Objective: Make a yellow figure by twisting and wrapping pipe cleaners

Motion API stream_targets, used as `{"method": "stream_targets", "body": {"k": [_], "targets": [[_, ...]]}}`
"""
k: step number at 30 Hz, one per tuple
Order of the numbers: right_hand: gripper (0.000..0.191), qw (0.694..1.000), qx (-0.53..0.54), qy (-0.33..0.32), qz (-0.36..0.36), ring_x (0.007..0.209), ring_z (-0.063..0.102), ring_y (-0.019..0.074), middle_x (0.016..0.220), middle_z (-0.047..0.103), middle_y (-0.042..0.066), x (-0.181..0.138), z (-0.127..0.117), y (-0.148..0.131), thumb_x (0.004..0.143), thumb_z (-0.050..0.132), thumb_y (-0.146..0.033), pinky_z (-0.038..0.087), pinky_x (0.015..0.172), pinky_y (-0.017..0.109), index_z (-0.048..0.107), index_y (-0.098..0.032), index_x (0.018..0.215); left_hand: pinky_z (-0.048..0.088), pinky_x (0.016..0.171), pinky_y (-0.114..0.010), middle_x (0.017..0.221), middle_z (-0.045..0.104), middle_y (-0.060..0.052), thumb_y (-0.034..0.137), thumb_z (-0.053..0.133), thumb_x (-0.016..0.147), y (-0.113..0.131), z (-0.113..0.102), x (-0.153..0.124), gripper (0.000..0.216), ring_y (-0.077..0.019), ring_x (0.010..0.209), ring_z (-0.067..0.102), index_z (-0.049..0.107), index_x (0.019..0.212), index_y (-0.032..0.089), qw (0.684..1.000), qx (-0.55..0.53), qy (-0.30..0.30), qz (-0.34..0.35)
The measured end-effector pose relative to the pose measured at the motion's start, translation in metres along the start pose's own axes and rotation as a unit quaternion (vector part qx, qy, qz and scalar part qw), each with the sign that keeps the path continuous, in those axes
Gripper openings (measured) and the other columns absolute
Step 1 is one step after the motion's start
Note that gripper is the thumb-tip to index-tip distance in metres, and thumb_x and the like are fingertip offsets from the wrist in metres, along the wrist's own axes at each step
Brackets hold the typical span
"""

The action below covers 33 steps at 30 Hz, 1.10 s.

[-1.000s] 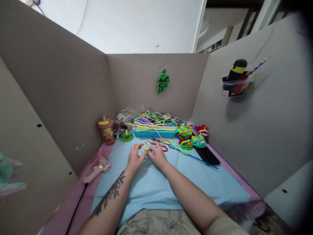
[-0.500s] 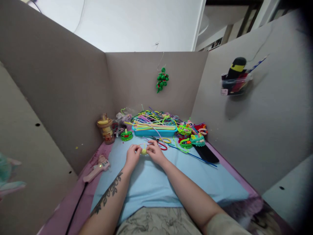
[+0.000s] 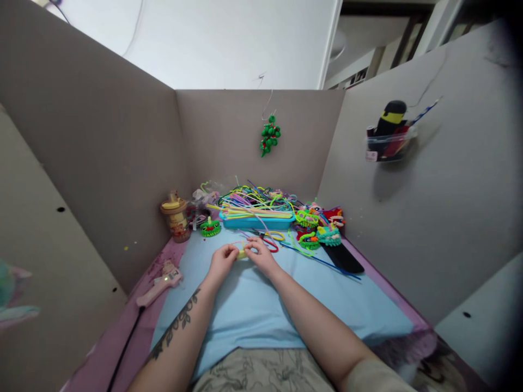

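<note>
Yellow and small, a soft-looking piece (image 3: 242,253) sits between the two hands, over the blue cloth (image 3: 261,310). The left hand (image 3: 223,263) pinches its left side with fingers drawn narrow; the right hand (image 3: 261,258) pinches its right side likewise, just beside the scissors (image 3: 266,235). Beyond them, a blue tray (image 3: 258,223) carries coloured stems (image 3: 255,210); a pink glue gun (image 3: 160,289) lies to the left.

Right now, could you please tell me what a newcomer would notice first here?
Probably the heap of colourful stems in and behind the blue tray. Above it, a green ornament hangs against the grey partition. Nearer, the left hand and right hand hold a yellow piece.
</note>
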State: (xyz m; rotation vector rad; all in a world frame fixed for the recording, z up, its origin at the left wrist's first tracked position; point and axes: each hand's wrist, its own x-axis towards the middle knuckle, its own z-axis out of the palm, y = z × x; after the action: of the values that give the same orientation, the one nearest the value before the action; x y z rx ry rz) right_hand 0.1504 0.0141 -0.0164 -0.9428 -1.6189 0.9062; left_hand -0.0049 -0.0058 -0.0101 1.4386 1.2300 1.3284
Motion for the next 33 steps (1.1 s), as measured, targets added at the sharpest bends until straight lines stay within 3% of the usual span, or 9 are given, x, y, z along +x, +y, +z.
{"method": "stream_targets", "body": {"k": [3,8,12,17,20,24,26,30,33], "targets": [[0.010,1.000,-0.002,0.010,-0.004,0.111,0.048,0.0225,0.108,0.051,0.008,0.000,0.000,0.000,0.069,0.061,-0.028,0.040,0.091,0.036,0.061,-0.018,0.069,0.037,0.055,-0.022,0.058,0.056,0.001,0.033,0.058,0.068,-0.001,0.001,0.000,0.018,-0.0115,0.056,0.049,0.058,0.066,0.015,0.998,0.048,-0.007,0.041],[0.009,0.999,-0.027,0.025,-0.016,0.108,0.049,0.0234,0.107,0.050,0.009,-0.001,0.004,-0.001,0.072,0.055,-0.024,0.049,0.069,0.030,0.057,-0.018,0.065,0.040,0.057,-0.022,0.063,0.060,0.000,0.032,0.059,0.068,0.002,0.004,-0.003,0.017,-0.0120,0.058,0.053,0.059,0.068,0.015,0.998,0.035,-0.017,0.045],[0.008,0.997,-0.053,0.044,-0.037,0.102,0.051,0.0214,0.103,0.050,0.009,-0.002,0.008,-0.001,0.071,0.052,-0.018,0.051,0.067,0.029,0.056,-0.018,0.065,0.041,0.059,-0.023,0.068,0.063,-0.002,0.030,0.061,0.067,0.003,0.004,-0.003,0.016,-0.0122,0.061,0.055,0.058,0.067,0.014,0.998,0.039,-0.009,0.040],[0.008,0.999,-0.026,0.035,-0.017,0.106,0.051,0.0217,0.115,0.048,0.009,-0.002,0.006,-0.004,0.072,0.055,-0.023,0.052,0.067,0.028,0.061,-0.018,0.070,0.039,0.054,-0.022,0.056,0.055,0.003,0.028,0.057,0.069,-0.004,0.001,0.000,0.014,-0.0103,0.053,0.050,0.057,0.064,0.015,0.995,0.088,0.020,0.052],[0.015,0.997,0.005,0.075,-0.033,0.107,0.051,0.0204,0.121,0.046,0.009,-0.001,0.000,-0.005,0.077,0.053,-0.028,0.051,0.069,0.027,0.065,-0.020,0.083,0.043,0.056,-0.023,0.057,0.055,0.002,0.034,0.060,0.067,-0.005,-0.002,0.003,0.020,-0.0104,0.055,0.052,0.054,0.065,0.015,0.999,-0.002,0.044,-0.003],[0.018,0.985,-0.003,0.166,-0.054,0.104,0.051,0.0209,0.109,0.050,0.010,0.001,-0.008,-0.004,0.078,0.052,-0.029,0.051,0.072,0.029,0.065,-0.019,0.085,0.049,0.063,-0.026,0.063,0.056,0.001,0.043,0.072,0.055,-0.003,-0.005,0.004,0.036,-0.0112,0.060,0.056,0.052,0.066,0.014,0.984,-0.145,0.050,-0.091],[0.016,0.987,-0.003,0.156,-0.046,0.103,0.052,0.0215,0.107,0.051,0.010,0.002,-0.007,-0.001,0.076,0.054,-0.029,0.051,0.070,0.029,0.065,-0.020,0.083,0.049,0.065,-0.027,0.065,0.056,0.000,0.044,0.076,0.051,-0.002,-0.007,0.004,0.040,-0.0114,0.062,0.056,0.053,0.065,0.014,0.978,-0.174,0.032,-0.113],[0.019,0.997,0.023,0.076,0.001,0.102,0.053,0.0218,0.112,0.048,0.010,0.003,0.000,0.006,0.072,0.060,-0.034,0.051,0.070,0.029,0.066,-0.019,0.082,0.050,0.065,-0.026,0.067,0.057,-0.001,0.043,0.077,0.051,0.001,-0.006,0.001,0.040,-0.0101,0.062,0.056,0.054,0.065,0.013,0.974,-0.192,0.011,-0.122],[0.019,0.998,0.028,0.050,0.021,0.105,0.051,0.0220,0.113,0.048,0.009,0.004,0.004,0.010,0.070,0.061,-0.036,0.048,0.080,0.032,0.063,-0.017,0.072,0.049,0.064,-0.026,0.064,0.057,0.000,0.042,0.077,0.052,0.003,-0.002,-0.001,0.039,-0.0099,0.060,0.055,0.055,0.065,0.013,0.978,-0.178,-0.001,-0.107]]}}
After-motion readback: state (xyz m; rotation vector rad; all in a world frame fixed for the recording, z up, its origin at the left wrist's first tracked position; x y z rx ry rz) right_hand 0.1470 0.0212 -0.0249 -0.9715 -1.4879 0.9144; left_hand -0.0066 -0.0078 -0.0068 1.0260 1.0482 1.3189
